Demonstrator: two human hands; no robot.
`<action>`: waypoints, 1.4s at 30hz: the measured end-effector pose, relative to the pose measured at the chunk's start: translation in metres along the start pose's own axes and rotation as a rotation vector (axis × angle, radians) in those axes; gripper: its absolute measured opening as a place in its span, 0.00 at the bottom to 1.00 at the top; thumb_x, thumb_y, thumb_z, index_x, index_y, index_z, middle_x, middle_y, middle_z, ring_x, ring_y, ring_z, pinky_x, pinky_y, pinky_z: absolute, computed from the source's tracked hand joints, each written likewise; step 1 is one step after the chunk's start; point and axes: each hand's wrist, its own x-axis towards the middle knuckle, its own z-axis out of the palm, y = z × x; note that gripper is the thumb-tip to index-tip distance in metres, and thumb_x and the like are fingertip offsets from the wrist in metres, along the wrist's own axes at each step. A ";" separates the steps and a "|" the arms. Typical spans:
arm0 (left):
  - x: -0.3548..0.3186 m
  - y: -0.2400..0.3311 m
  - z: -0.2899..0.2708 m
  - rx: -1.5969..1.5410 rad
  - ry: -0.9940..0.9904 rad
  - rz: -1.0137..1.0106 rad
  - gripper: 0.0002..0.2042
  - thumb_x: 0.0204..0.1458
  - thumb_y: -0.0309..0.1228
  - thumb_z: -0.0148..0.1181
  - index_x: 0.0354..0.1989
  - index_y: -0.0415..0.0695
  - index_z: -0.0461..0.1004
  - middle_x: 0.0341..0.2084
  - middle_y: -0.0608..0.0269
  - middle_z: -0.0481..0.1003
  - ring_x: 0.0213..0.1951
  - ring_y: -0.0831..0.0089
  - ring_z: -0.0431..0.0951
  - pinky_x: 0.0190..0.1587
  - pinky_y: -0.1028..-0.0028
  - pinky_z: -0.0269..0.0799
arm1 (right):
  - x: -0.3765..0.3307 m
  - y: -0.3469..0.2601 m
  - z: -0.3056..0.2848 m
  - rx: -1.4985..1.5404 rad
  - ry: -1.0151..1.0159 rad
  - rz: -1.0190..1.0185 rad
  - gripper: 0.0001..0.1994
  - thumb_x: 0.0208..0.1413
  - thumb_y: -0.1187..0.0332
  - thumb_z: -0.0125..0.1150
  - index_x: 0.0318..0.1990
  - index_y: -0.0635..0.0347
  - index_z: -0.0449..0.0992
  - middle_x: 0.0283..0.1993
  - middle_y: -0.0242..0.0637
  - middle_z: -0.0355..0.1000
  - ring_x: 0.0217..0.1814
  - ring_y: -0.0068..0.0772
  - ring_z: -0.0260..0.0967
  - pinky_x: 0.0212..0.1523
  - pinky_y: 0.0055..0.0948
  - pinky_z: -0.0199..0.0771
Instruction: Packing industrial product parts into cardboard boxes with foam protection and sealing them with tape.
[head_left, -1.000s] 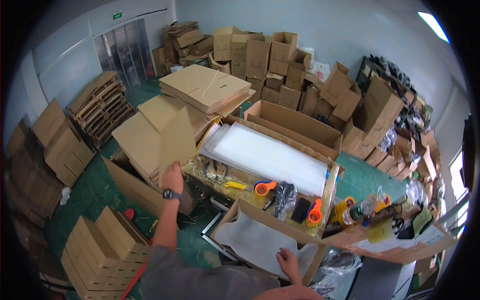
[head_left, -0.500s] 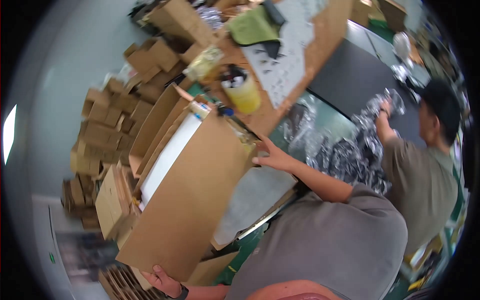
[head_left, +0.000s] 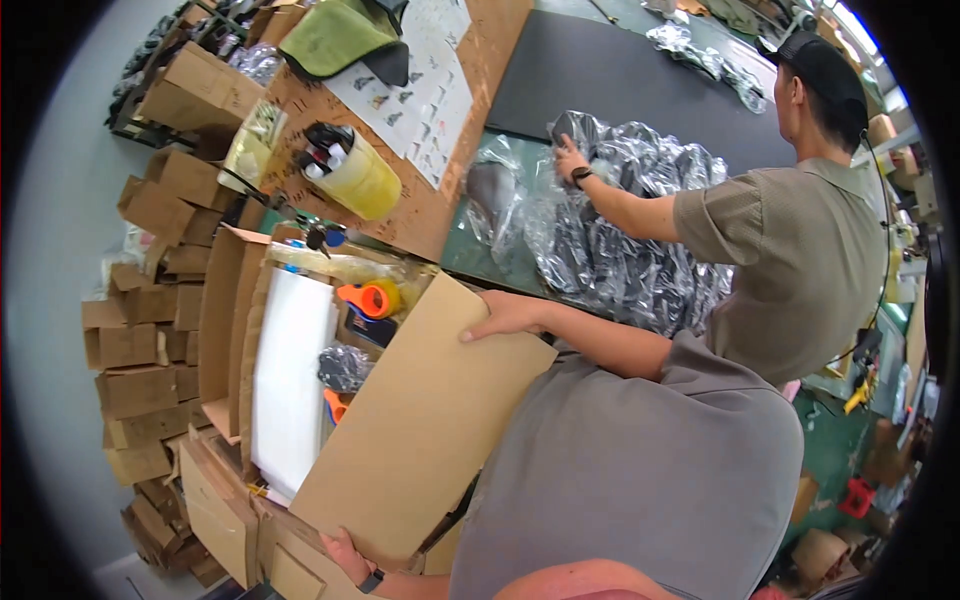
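Just in front of the grey shirt [head_left: 640,450], a cardboard panel [head_left: 425,420] spans both hands — left hand [head_left: 345,558] pinching one end, right hand [head_left: 508,315] thumb-over-face at the other, remaining fingers mostly hidden from me — presumably to prevent bending.

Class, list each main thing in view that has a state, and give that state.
Cardboard sheet: flat, in both hands
Left hand: gripping the sheet
Right hand: gripping the sheet
Yellow container: open-topped, items inside
Long cardboard box: open-topped
White sheet: lying flat
Plastic-wrapped items: piled together
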 end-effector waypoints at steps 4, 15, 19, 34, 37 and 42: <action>0.022 -0.079 -0.022 0.275 0.051 -0.072 0.42 0.63 0.23 0.68 0.84 0.38 0.50 0.75 0.46 0.65 0.73 0.54 0.68 0.77 0.52 0.63 | 0.004 0.009 0.009 0.064 0.014 0.029 0.25 0.61 0.66 0.79 0.63 0.67 0.81 0.56 0.41 0.85 0.57 0.32 0.81 0.63 0.39 0.82; 0.078 -0.188 0.112 0.222 0.087 -0.009 0.35 0.57 0.25 0.76 0.72 0.37 0.65 0.63 0.49 0.77 0.65 0.59 0.78 0.69 0.59 0.73 | 0.030 -0.086 -0.002 -0.584 0.217 0.030 0.23 0.64 0.69 0.74 0.63 0.70 0.78 0.52 0.43 0.85 0.49 0.32 0.83 0.49 0.34 0.84; 0.062 -0.239 0.136 0.109 0.076 -0.142 0.33 0.56 0.29 0.77 0.68 0.36 0.67 0.60 0.47 0.78 0.63 0.58 0.79 0.68 0.60 0.73 | 0.013 -0.089 0.004 -0.732 0.320 0.165 0.25 0.63 0.71 0.73 0.65 0.70 0.77 0.56 0.45 0.84 0.58 0.35 0.81 0.59 0.37 0.81; 0.051 -0.420 0.088 0.258 0.514 -0.268 0.33 0.52 0.22 0.74 0.68 0.38 0.68 0.56 0.42 0.83 0.58 0.47 0.84 0.63 0.56 0.78 | 0.136 0.048 0.100 -0.979 0.030 0.153 0.23 0.62 0.69 0.71 0.63 0.68 0.77 0.56 0.52 0.84 0.58 0.45 0.84 0.59 0.41 0.82; 0.052 -0.405 0.089 0.446 0.524 -0.390 0.34 0.56 0.25 0.72 0.70 0.40 0.62 0.55 0.37 0.82 0.58 0.37 0.83 0.60 0.49 0.79 | 0.143 0.145 0.063 -0.907 0.093 0.084 0.24 0.62 0.67 0.73 0.62 0.68 0.76 0.58 0.54 0.83 0.60 0.50 0.84 0.60 0.43 0.81; 0.076 -0.387 0.100 0.710 0.383 -0.620 0.38 0.59 0.31 0.72 0.73 0.41 0.55 0.62 0.34 0.78 0.60 0.34 0.80 0.60 0.46 0.80 | 0.179 0.233 -0.004 -1.314 0.181 0.373 0.34 0.65 0.47 0.71 0.58 0.77 0.72 0.61 0.64 0.80 0.64 0.63 0.81 0.62 0.47 0.82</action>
